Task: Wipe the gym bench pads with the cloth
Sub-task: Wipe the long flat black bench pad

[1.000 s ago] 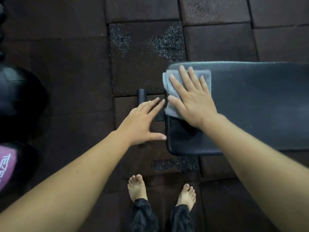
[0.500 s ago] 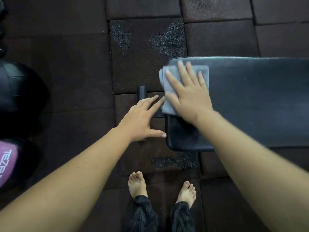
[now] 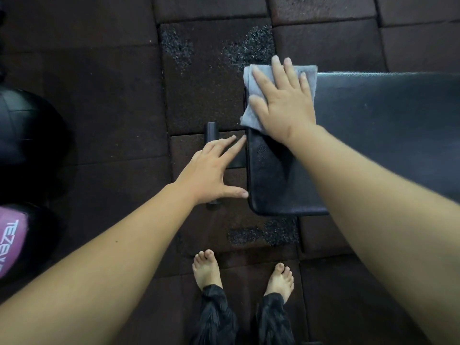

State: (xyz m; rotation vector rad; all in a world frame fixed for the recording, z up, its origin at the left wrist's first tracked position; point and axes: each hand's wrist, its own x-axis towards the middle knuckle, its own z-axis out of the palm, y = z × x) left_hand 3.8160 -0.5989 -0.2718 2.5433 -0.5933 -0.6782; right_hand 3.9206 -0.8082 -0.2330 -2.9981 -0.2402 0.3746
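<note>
1. While the right hand point(image 3: 286, 105) lies flat with its fingers spread, it presses a grey cloth point(image 3: 254, 95) onto the far left corner of the black bench pad point(image 3: 373, 135); the grip is released, palm down, not clenched around the fabric.
2. Part of the cloth hangs past the pad's left end and far edge, and two fingertips point(image 3: 276, 61) of that hand reach beyond the far edge over the floor.
3. Just left of the pad's end, the left hand point(image 3: 211, 170) is open, its grip released and grasping nothing.
4. Its thumb tip touches or nearly touches the end of the pad near the closer corner, and its forefinger points at the same end further up; I cannot tell whether that finger makes contact.
5. Under the left hand a black bar point(image 3: 210, 131) of the bench frame runs across, one round end showing beyond the fingers.
6. Dark rubber floor tiles point(image 3: 99, 95) lie all around, with crumbled patches by the pad.
7. Two bare feet point(image 3: 206, 270) with dark trouser cuffs stand on the floor near the pad's closer edge.
8. At the left edge sit dark rounded objects, one with a pink label point(image 3: 10, 245).
</note>
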